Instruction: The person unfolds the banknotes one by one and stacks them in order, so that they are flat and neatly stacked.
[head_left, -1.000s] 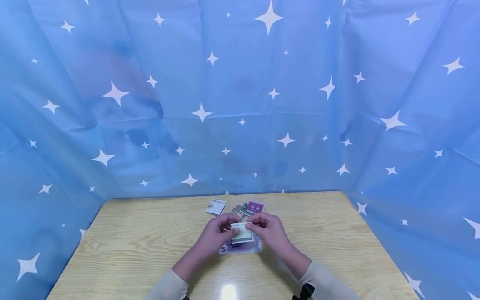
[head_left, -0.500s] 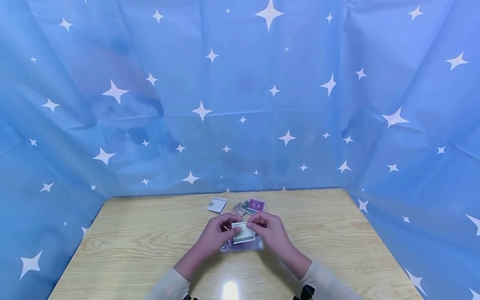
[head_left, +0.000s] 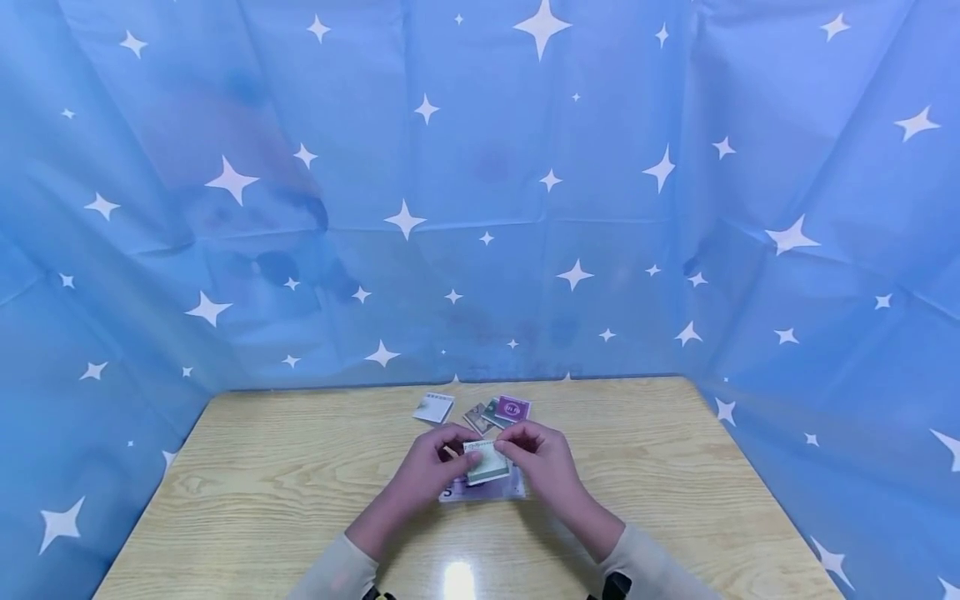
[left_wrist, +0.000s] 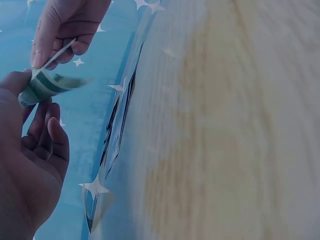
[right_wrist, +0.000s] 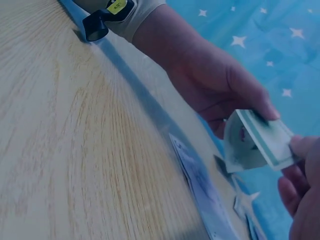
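A pale green banknote (head_left: 487, 463), bent over on itself, is held between both hands above the table. My left hand (head_left: 429, 467) pinches its left side with the thumb on top; my right hand (head_left: 545, 458) pinches the upper right corner. In the right wrist view the banknote (right_wrist: 267, 140) curves into an open loop, its two halves apart. The left wrist view shows the banknote (left_wrist: 47, 87) edge-on, my left hand (left_wrist: 30, 160) below and my right hand (left_wrist: 72, 27) above. Beneath the hands, a purple banknote (head_left: 483, 492) marked 5 lies flat, partly covered from the head view.
Toward the table's back lie a whitish folded note (head_left: 433, 407), a brown folded note (head_left: 477, 418), a green folded note (head_left: 492, 415) and a purple folded note (head_left: 515, 408), the last three overlapping. A blue star-patterned curtain (head_left: 480, 275) hangs behind the wooden table (head_left: 285, 475).
The green banknote has tilted slightly, its right side rising, while both hands keep hold of it. The head view has shifted a little; the notes on the table lie as before.
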